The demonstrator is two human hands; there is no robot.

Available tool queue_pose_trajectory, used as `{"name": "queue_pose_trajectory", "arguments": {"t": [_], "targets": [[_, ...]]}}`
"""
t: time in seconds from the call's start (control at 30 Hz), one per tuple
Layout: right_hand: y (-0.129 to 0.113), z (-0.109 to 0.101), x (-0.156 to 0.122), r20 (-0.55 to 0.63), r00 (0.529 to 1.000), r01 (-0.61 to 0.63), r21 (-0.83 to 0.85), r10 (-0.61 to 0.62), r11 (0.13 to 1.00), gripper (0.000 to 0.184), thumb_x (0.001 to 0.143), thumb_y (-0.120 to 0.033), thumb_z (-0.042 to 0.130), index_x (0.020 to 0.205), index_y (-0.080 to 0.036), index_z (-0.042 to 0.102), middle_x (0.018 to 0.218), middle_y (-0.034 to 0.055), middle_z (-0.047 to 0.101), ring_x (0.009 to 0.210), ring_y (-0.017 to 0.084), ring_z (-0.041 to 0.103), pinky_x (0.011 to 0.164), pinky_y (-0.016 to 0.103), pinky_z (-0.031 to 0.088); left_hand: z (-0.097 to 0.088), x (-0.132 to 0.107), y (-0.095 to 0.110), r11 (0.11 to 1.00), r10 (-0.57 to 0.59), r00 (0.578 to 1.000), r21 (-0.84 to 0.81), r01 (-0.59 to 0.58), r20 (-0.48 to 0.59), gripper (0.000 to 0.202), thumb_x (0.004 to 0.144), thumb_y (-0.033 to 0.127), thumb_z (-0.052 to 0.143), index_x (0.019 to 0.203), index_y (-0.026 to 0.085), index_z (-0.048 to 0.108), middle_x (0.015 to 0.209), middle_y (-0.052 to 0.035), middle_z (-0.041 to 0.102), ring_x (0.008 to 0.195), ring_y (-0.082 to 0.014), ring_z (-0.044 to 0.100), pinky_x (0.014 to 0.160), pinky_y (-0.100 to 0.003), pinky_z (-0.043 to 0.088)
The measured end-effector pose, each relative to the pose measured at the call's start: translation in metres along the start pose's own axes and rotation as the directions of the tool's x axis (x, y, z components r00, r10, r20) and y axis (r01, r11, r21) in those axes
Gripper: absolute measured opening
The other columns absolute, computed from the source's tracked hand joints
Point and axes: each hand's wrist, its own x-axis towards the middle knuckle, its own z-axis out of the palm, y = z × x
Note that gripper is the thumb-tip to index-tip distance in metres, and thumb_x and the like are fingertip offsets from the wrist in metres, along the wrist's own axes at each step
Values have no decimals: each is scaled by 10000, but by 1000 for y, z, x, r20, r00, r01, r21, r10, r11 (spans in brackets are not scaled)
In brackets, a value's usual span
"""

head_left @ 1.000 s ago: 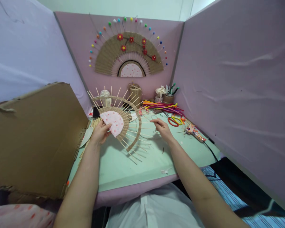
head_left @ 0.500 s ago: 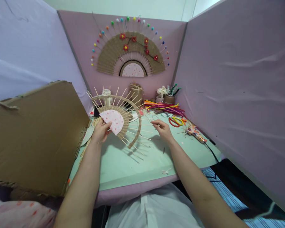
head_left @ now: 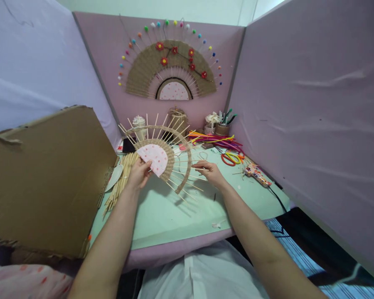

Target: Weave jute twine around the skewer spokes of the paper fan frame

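Observation:
A half-round fan frame (head_left: pixel 170 160) of thin wooden sticks is held up over the table, tilted down to the right. Its pink-dotted half disc (head_left: pixel 156 158) has a woven twine band round it, and a second, narrower twine band (head_left: pixel 188 155) runs further out across the sticks. My left hand (head_left: pixel 139 173) is closed on the disc's lower left edge, thumb on top. At the outer band's right side, my right hand (head_left: pixel 209 172) has its fingers pinched, apparently on a thin strand of twine. The fingertips partly hide that strand.
A finished fan (head_left: pixel 171 62) hangs on the back panel. Bundled sticks (head_left: pixel 121 180) lie left beside a cardboard sheet (head_left: pixel 50 178). Scissors (head_left: pixel 230 158), pipe cleaners (head_left: pixel 218 143) and a glue gun (head_left: pixel 257 174) lie right. A twine spool (head_left: pixel 178 120) stands behind.
My left hand has moved the fan slightly right, uncovering more of the bundled sticks. My right fingers, earlier off the outer band's right side, are now right at it.

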Motion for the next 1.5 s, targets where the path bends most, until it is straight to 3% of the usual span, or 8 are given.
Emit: {"name": "queue_pose_trajectory", "arguments": {"t": [0.23, 0.6, 0.93, 1.13, 1.37, 1.5], "targets": [[0, -3, 0, 13, 999, -35, 42, 34, 999, 221, 767, -241, 598, 939, -224, 735, 922, 59, 658, 836, 166, 585, 685, 284, 459, -6, 2, 5, 999, 51, 998, 11, -51, -23, 452, 648, 213, 717, 1066, 240, 549, 1071, -48, 663, 823, -152, 650, 675, -281, 541], [1, -4, 0, -21, 998, -56, 65, 57, 996, 204, 768, -251, 585, 903, -225, 736, 982, 62, 681, 922, 188, 592, 757, 309, 467, -7, 0, 11, 997, 78, 996, 3, -78, -32, 423, 651, 205, 715, 1041, 222, 551, 1087, -52, 651, 798, -141, 643, 636, -264, 545], [2, -5, 0, -17, 999, -51, 12, 51, 999, 238, 793, -301, 567, 959, -214, 714, 907, 51, 635, 778, 151, 548, 668, 282, 449, -6, 0, 13, 991, 128, 990, 45, -126, -60, 412, 653, 210, 706, 1028, 233, 537, 1113, -52, 643, 854, -159, 644, 663, -285, 550], [3, -7, 1, -89, 995, 44, -32, -47, 999, 224, 814, -246, 536, 947, -214, 713, 850, 35, 568, 792, 145, 526, 700, 287, 431, -8, 0, 14, 986, 161, 984, 51, -157, -79, 425, 644, 215, 714, 1028, 235, 534, 1117, -52, 637, 894, -172, 640, 685, -310, 554], [-1, -5, 2, -228, 973, 31, -7, -32, 999, 170, 777, -309, 597, 852, -203, 706, 868, 49, 600, 793, 157, 547, 661, 280, 441, -4, 0, 13, 978, 205, 971, 58, -199, -126, 373, 644, 221, 712, 967, 237, 526, 1098, -36, 633, 923, -163, 627, 707, -303, 547], [0, -2, 1, -273, 961, -39, 31, 46, 999, 197, 744, -360, 638, 823, -187, 690, 810, 49, 642, 732, 157, 558, 643, 284, 442, -2, -1, 13, 969, 246, 957, 55, -240, -150, 390, 644, 221, 707, 988, 261, 528, 1142, -22, 613, 995, -177, 610, 731, -315, 545]]}}
